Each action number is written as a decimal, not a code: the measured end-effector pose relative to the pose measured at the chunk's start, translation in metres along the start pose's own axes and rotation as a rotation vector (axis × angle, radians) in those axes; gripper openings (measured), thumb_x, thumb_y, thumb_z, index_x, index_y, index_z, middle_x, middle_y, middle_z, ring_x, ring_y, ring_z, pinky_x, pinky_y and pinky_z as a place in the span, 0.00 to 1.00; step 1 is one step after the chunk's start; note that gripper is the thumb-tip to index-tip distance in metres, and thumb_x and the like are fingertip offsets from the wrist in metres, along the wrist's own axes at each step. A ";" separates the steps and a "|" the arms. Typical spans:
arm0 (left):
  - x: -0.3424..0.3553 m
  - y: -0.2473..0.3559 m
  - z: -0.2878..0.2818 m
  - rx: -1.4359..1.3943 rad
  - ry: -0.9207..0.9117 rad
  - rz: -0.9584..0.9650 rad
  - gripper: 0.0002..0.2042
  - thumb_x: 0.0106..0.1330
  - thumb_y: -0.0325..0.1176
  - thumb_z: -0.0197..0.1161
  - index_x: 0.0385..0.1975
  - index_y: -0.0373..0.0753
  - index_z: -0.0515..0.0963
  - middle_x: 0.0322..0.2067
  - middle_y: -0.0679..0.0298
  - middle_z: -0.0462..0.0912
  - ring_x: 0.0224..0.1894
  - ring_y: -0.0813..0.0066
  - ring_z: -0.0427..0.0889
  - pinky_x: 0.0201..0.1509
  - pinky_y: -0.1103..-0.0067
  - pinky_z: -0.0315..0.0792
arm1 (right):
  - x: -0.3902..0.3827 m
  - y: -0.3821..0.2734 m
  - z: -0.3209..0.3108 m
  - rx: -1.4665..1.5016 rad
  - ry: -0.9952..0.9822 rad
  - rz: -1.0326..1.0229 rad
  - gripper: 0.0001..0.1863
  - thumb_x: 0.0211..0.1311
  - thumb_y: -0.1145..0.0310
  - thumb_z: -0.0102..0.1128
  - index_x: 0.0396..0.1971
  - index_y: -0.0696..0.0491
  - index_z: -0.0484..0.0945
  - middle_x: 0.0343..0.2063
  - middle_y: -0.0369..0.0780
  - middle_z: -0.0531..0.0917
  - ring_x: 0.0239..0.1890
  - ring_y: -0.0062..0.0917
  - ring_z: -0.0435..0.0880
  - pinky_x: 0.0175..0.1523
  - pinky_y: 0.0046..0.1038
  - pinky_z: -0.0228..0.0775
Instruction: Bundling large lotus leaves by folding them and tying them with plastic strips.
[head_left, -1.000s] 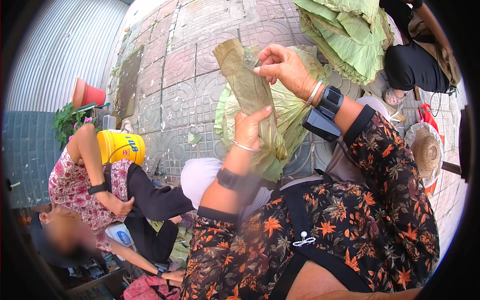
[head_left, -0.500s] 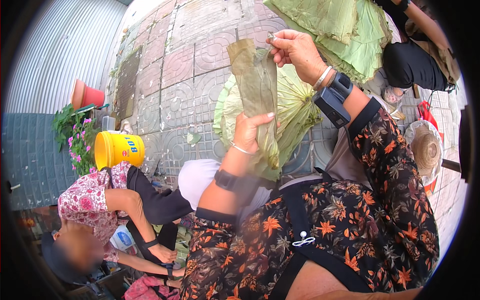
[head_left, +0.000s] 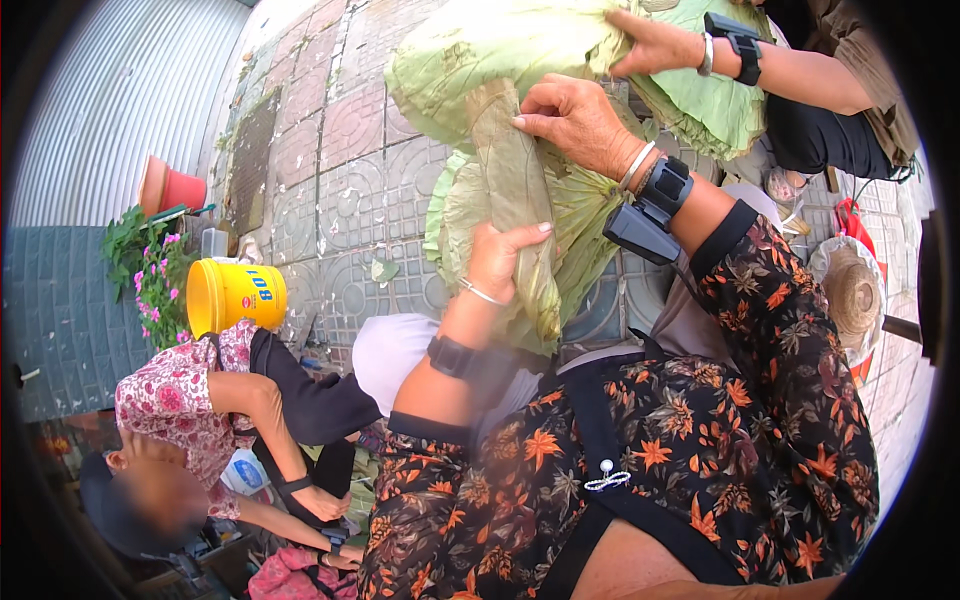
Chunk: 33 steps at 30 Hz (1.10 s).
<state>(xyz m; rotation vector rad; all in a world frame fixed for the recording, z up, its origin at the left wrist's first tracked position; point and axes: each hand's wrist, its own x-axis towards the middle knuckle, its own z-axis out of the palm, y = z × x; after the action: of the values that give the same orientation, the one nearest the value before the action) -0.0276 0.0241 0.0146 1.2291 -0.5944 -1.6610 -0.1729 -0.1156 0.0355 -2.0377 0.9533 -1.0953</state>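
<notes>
My left hand (head_left: pixel 500 255) grips a long, folded, olive-brown dried leaf (head_left: pixel 505 175) around its lower part, thumb pointing right. My right hand (head_left: pixel 575 125) pinches the upper right edge of that leaf, fingers curled. Under and behind both hands lie broad, pale green crinkled leaves (head_left: pixel 575 250), gathered toward a centre at the right. A co-worker's hand (head_left: pixel 655 45) is on a large green leaf (head_left: pixel 450 45) just above my right hand.
A second person (head_left: pixel 175 395) sits at left beside a yellow bucket (head_left: pixel 215 295), flowering plant (head_left: pixel 155 290) and red pot (head_left: pixel 170 185). A straw hat (head_left: pixel 850 295) lies at right. Tiled pavement (head_left: pixel 340 200) spreads around, with a metal shutter (head_left: pixel 110 100) at upper left.
The co-worker's hand has come in from upper right, and the green leaves there have shifted left. My right hand lifted, then came back down onto the brown leaf's edge.
</notes>
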 end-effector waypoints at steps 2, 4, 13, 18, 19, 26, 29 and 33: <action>-0.002 -0.001 0.002 0.032 0.009 -0.012 0.20 0.53 0.21 0.63 0.49 0.31 0.71 0.39 0.58 0.79 0.38 0.66 0.80 0.42 0.69 0.78 | 0.001 0.013 0.003 0.143 -0.037 0.074 0.10 0.52 0.64 0.65 0.25 0.56 0.81 0.24 0.44 0.80 0.27 0.31 0.78 0.36 0.29 0.71; -0.004 -0.002 0.001 0.014 0.010 -0.016 0.20 0.53 0.20 0.63 0.48 0.31 0.72 0.39 0.58 0.79 0.38 0.66 0.80 0.41 0.70 0.78 | 0.001 0.011 0.000 0.112 -0.074 0.062 0.10 0.54 0.64 0.63 0.26 0.57 0.79 0.23 0.44 0.80 0.28 0.30 0.79 0.35 0.29 0.71; -0.023 -0.001 -0.005 0.017 0.065 0.227 0.17 0.52 0.20 0.62 0.44 0.30 0.74 0.35 0.57 0.81 0.34 0.66 0.82 0.41 0.71 0.78 | 0.002 -0.006 -0.012 0.403 -0.123 0.158 0.09 0.65 0.65 0.56 0.31 0.56 0.76 0.20 0.32 0.76 0.23 0.13 0.76 0.28 0.17 0.69; -0.022 -0.001 -0.005 0.020 0.131 0.216 0.18 0.50 0.20 0.64 0.43 0.30 0.74 0.35 0.58 0.81 0.34 0.69 0.81 0.40 0.73 0.78 | 0.002 -0.011 -0.008 0.428 -0.058 0.186 0.16 0.60 0.58 0.61 0.27 0.56 0.75 0.15 0.34 0.75 0.18 0.15 0.76 0.25 0.19 0.68; -0.023 -0.001 -0.004 0.035 0.166 0.224 0.18 0.50 0.20 0.64 0.43 0.31 0.74 0.35 0.59 0.81 0.33 0.70 0.81 0.40 0.74 0.77 | -0.001 -0.020 -0.008 0.414 -0.089 0.199 0.14 0.63 0.60 0.59 0.27 0.56 0.75 0.16 0.32 0.74 0.20 0.13 0.73 0.26 0.17 0.66; -0.023 -0.001 0.000 0.201 0.201 0.304 0.18 0.50 0.17 0.66 0.43 0.31 0.74 0.35 0.62 0.81 0.34 0.76 0.80 0.40 0.80 0.75 | -0.015 -0.022 0.003 0.370 -0.141 0.016 0.14 0.64 0.62 0.59 0.25 0.56 0.72 0.14 0.31 0.69 0.19 0.12 0.70 0.24 0.17 0.63; -0.022 -0.001 -0.003 0.210 0.191 0.311 0.18 0.50 0.17 0.66 0.44 0.30 0.74 0.36 0.62 0.81 0.34 0.76 0.79 0.41 0.80 0.75 | -0.014 -0.020 0.001 0.285 -0.157 0.009 0.13 0.66 0.64 0.56 0.25 0.57 0.72 0.13 0.32 0.69 0.18 0.13 0.70 0.23 0.18 0.64; -0.022 -0.005 -0.003 0.166 0.175 0.267 0.18 0.49 0.20 0.65 0.42 0.32 0.74 0.34 0.62 0.81 0.33 0.72 0.80 0.39 0.76 0.76 | -0.014 -0.022 -0.007 0.266 -0.153 -0.010 0.14 0.64 0.63 0.56 0.23 0.58 0.72 0.15 0.38 0.72 0.16 0.18 0.75 0.23 0.22 0.68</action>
<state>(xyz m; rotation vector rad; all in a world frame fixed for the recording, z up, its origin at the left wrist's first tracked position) -0.0259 0.0466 0.0196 1.3337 -0.7630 -1.2884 -0.1780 -0.0937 0.0506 -1.8787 0.6832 -0.9970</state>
